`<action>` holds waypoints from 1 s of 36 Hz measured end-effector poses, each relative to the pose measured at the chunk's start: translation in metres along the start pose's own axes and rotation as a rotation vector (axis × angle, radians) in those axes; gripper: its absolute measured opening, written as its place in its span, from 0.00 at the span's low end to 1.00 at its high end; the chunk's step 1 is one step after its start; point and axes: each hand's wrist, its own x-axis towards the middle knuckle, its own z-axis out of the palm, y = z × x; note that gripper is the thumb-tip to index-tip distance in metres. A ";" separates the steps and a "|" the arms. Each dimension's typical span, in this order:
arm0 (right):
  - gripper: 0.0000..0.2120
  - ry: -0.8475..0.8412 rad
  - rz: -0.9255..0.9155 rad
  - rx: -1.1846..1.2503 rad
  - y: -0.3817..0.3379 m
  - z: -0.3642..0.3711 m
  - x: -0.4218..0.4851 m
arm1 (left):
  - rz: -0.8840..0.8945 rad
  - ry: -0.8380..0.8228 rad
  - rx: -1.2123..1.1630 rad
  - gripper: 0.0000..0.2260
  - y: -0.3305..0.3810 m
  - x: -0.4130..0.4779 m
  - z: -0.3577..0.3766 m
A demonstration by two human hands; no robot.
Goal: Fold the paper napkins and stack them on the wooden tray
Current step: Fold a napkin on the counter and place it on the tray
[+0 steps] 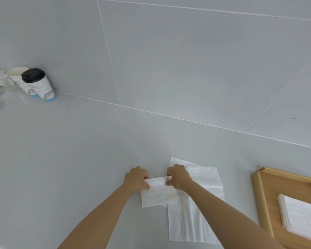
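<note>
Unfolded napkins point(185, 223) lie under my right wrist. Left hand point(137, 178) and right hand point(178, 177) pinch the folded napkin's point(159, 194) far edge. Tray point(269, 200) with stack point(303, 220) sits right. Uneven pinch could skew the crease.

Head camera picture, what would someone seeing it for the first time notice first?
Low in the middle, the left hand and right hand pinch a folded napkin over loose white napkins on the grey counter. At the right edge a wooden tray holds a napkin stack. Far left, a black-lidded paper cup stands by the wall.
</note>
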 end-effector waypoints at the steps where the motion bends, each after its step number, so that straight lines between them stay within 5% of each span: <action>1: 0.13 0.003 -0.001 0.057 0.001 -0.001 -0.001 | 0.006 -0.001 -0.064 0.07 -0.002 -0.001 -0.001; 5: 0.08 0.009 -0.027 0.287 0.006 -0.008 -0.007 | 0.037 -0.035 -0.372 0.15 -0.009 -0.008 -0.008; 17: 0.09 0.160 0.065 1.136 0.035 -0.037 -0.044 | 0.067 0.133 -0.864 0.10 0.042 -0.016 -0.034; 23: 0.03 0.336 0.145 1.219 0.073 -0.052 -0.074 | 0.201 0.119 -0.837 0.12 0.097 -0.020 -0.027; 30: 0.22 0.410 0.143 1.214 0.129 -0.066 -0.118 | 0.326 0.112 -0.802 0.15 0.168 -0.022 -0.001; 36: 0.15 0.486 0.222 1.137 0.194 -0.075 -0.164 | 0.362 -0.022 -0.763 0.12 0.237 -0.028 0.036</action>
